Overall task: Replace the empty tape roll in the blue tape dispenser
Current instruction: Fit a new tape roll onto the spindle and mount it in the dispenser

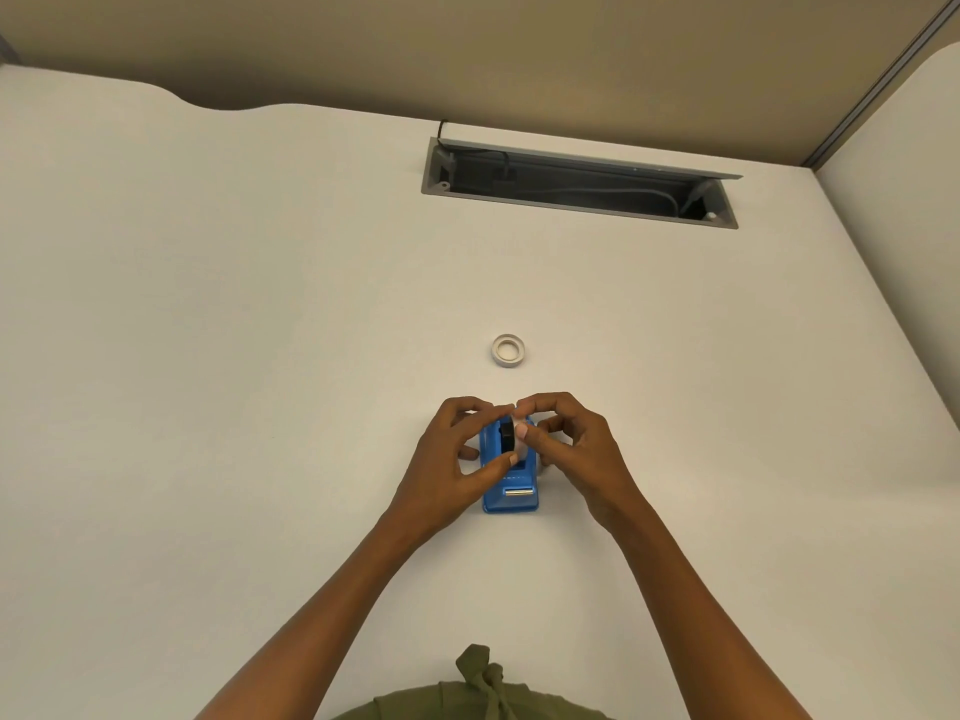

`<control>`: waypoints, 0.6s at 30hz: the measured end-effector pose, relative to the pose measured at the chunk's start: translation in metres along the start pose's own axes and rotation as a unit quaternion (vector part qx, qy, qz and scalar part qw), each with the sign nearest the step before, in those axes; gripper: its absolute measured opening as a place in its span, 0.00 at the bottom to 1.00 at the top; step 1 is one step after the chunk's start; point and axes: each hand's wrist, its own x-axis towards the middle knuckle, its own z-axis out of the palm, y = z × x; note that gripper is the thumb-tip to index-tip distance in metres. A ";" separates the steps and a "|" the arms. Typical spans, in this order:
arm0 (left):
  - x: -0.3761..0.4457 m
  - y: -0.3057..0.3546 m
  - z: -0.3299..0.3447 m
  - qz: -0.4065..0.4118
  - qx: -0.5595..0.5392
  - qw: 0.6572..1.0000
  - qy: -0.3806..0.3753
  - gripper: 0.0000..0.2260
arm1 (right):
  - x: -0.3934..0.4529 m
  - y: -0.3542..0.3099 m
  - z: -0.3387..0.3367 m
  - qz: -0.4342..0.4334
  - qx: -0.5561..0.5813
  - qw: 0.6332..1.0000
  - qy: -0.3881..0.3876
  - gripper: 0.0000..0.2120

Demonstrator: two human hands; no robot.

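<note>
Your hands (524, 446) pinched the hub (506, 438) and roll (521, 440) over the dispenser (511, 491); a spare ring (507, 350) lay beyond on open desk (208, 356).

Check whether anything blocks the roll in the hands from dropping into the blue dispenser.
Nothing visible does. Both hands, left and right, hold the roll on its black hub right over the dispenser. The seat beneath is hidden.

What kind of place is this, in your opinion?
Probably an office workstation: a plain white desk with a built-in cable tray holding cords, a partition wall behind it, and a blue tape dispenser being worked on.
</note>
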 end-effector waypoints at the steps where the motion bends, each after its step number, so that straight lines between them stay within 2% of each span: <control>1: 0.000 0.000 0.000 0.001 0.002 1.000 0.000 0.20 | 0.001 -0.001 0.001 0.008 0.002 1.000 0.005 0.06; 5: 0.000 -0.003 0.000 0.006 0.016 1.000 -0.010 0.25 | 0.006 -0.007 0.003 0.052 0.014 0.998 0.022 0.06; 9: 0.001 -0.004 0.000 0.002 0.015 1.000 -0.013 0.29 | 0.008 -0.013 0.005 0.080 0.037 0.996 0.023 0.00; 13: 0.001 -0.005 0.001 0.010 0.015 1.000 -0.008 0.28 | 0.010 -0.015 0.006 0.102 0.053 0.993 0.032 0.01; 18: 0.001 -0.004 0.001 0.012 0.013 1.000 0.002 0.25 | 0.011 -0.014 0.008 0.114 0.063 0.990 0.050 0.07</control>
